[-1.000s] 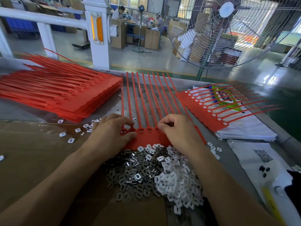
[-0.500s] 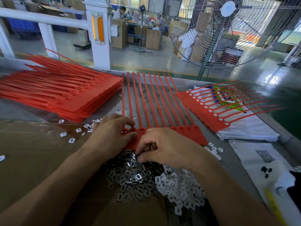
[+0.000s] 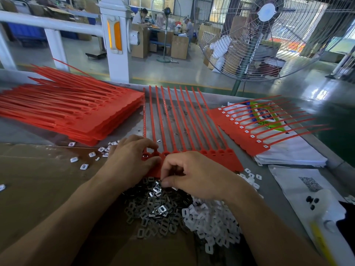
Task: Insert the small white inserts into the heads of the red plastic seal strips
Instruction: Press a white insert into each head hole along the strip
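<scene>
Red seal strips (image 3: 192, 131), ribbed, flat: left hand (image 3: 130, 162) grip pinches heads; right hand (image 3: 194, 175) curled, contents unclear.

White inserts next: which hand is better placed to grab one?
Probably the right hand: its fingertips are already in the insert pile, while the left hand holds the red strip sheet.

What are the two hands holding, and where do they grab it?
The left hand pinches the red seal strip sheet at its left-end heads. The right hand picks at the insert pile; what it holds is hidden.
</scene>
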A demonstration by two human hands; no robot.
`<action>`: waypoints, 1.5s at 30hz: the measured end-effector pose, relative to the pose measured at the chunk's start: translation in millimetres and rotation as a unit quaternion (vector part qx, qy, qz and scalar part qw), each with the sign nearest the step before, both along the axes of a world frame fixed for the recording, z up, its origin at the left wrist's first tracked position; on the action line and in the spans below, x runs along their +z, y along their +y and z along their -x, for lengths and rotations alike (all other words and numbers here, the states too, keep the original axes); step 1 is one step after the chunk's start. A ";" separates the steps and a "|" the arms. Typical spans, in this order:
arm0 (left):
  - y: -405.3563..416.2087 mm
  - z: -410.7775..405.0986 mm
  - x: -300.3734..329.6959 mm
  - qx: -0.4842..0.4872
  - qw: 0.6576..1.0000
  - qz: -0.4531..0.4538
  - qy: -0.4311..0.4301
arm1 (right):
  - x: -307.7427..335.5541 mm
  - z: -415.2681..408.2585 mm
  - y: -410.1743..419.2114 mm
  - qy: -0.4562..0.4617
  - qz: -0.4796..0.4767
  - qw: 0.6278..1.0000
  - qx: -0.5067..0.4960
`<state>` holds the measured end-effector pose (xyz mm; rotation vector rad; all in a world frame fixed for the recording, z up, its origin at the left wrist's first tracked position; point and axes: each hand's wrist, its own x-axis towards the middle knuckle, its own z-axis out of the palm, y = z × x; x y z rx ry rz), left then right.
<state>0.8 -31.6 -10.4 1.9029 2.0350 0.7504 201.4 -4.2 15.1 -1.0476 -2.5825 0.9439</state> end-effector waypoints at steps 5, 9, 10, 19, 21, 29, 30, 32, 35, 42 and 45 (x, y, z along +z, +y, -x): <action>-0.9 -0.3 0.5 0.002 1.000 0.001 -0.005 | 0.5 -0.8 1.7 0.027 -0.008 1.000 -0.013; -1.0 0.0 0.3 0.000 1.000 0.001 -0.001 | -0.4 -1.2 2.7 0.031 -0.015 0.999 -0.015; -0.9 -0.1 0.3 0.000 1.000 0.000 -0.001 | -0.4 -1.9 3.5 0.035 -0.014 0.999 -0.017; -0.1 -0.1 0.3 0.001 1.000 0.002 -0.004 | -4.4 -8.9 11.9 0.114 0.001 0.989 -0.099; -0.1 0.0 -0.1 0.000 1.000 0.003 -0.002 | -3.9 -10.2 12.3 0.115 0.018 0.988 -0.100; -0.3 0.0 0.2 -0.001 1.000 -0.002 0.001 | -0.6 -4.5 5.6 0.117 0.053 0.990 -0.057; -0.3 0.1 0.0 -0.001 1.000 -0.003 0.002 | -0.6 -4.6 5.3 0.116 0.047 0.990 -0.057; -0.3 0.2 -0.3 0.001 1.000 -0.003 0.004 | -1.3 -5.1 6.0 0.109 0.040 0.991 -0.059; -0.4 0.6 -0.6 0.000 1.000 -0.002 0.005 | -2.9 -5.0 7.5 0.100 0.042 0.993 -0.054; -0.7 -0.7 1.0 -0.002 1.000 0.003 0.004 | -3.9 -4.6 7.0 0.085 0.040 0.995 -0.039; -1.1 -0.7 1.1 -0.001 1.000 0.005 0.007 | -2.8 -4.9 5.8 0.089 0.036 0.995 -0.038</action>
